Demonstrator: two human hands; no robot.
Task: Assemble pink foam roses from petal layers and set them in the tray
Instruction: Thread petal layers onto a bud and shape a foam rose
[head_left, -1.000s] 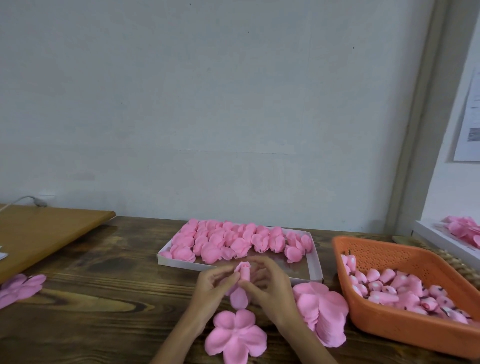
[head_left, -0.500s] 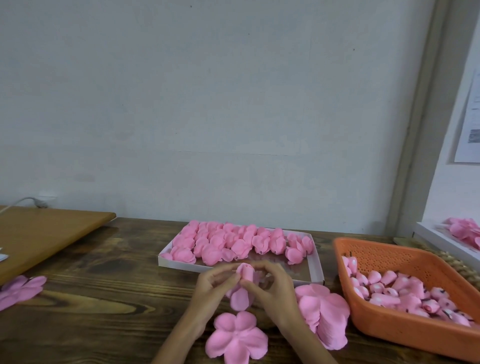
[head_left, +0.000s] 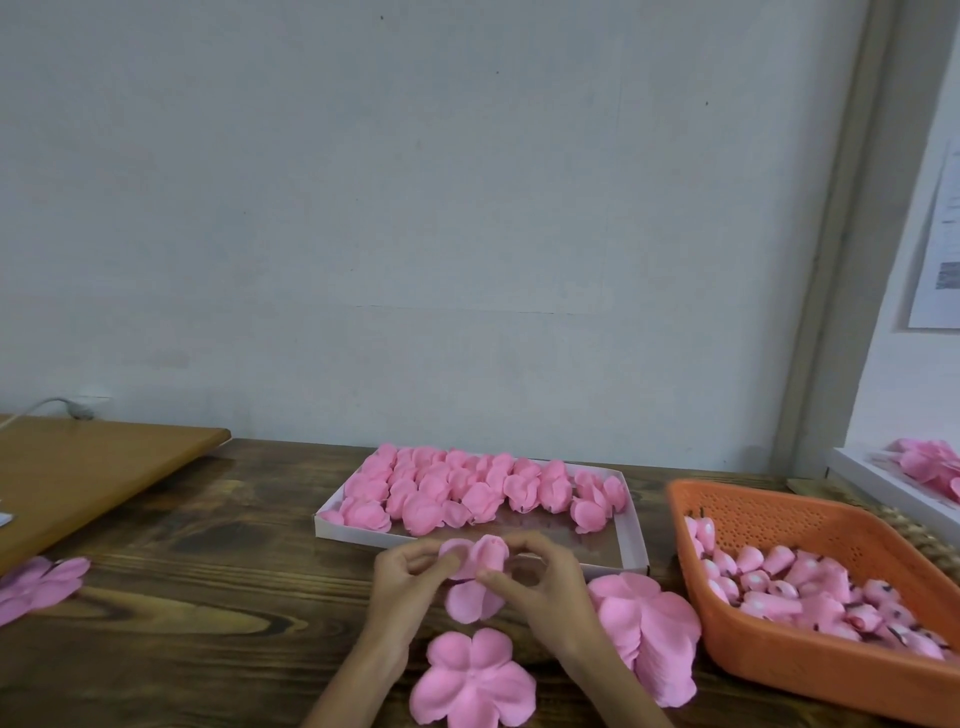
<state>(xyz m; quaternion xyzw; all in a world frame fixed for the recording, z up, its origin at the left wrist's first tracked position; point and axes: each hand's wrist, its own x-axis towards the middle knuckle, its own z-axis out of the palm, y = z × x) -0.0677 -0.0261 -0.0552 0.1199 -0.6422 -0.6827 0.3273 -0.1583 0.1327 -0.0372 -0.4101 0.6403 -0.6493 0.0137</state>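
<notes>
Pink foam is bunching as the left hand (head_left: 410, 577) and right hand (head_left: 540, 587) are both pinching the half-built rose (head_left: 480, 564) between them, just short of the tray (head_left: 634, 525) beyond, and I'm judging too hard a squeeze is risking a petal tearing or springing loose.

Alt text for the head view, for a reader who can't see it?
The left hand and right hand pinch a half-built rose over a wooden table, in front of a white tray partly filled with roses. A flat petal layer lies between the wrists, a stack of layers to its right, then an orange basket of buds.
</notes>
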